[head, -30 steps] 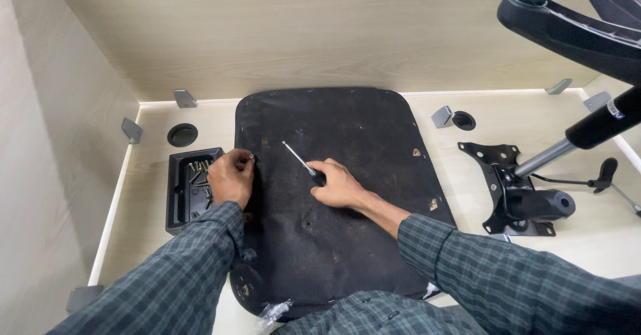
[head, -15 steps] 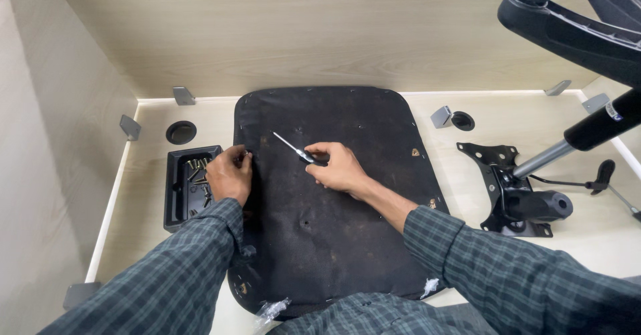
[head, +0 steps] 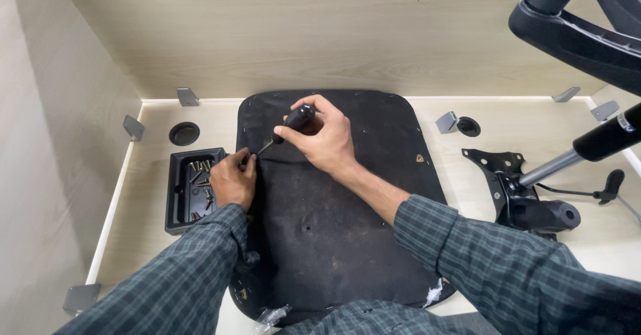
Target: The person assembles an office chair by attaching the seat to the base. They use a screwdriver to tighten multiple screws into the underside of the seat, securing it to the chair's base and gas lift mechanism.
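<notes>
The black-handled screwdriver with a thin steel shaft sits in the right hand, fingers wrapped shut around the rounded grip, shaft slanting down and left towards the left hand. That hand rests on the left edge of the black fabric-covered chair seat base, fingertips pinched together at the tool's tip; whether they hold a small screw is too small to tell.

The screwdriver looks light and rigid, best gripped at the handle as now; its smooth handle may slip if turned hard. The seat base, lying underside up in the middle of the pale wooden table, seems stiff beneath a soft, dusty cloth, bulky rather than heavy, easiest taken by its edges.

Left of it stands a black plastic tray of metal screws; right of it lies a black metal chair mechanism with gas-lift cylinder.

Half a second ago the tool pointed up and left, handle nearer; now it is reversed, tip lowered to the left hand.
</notes>
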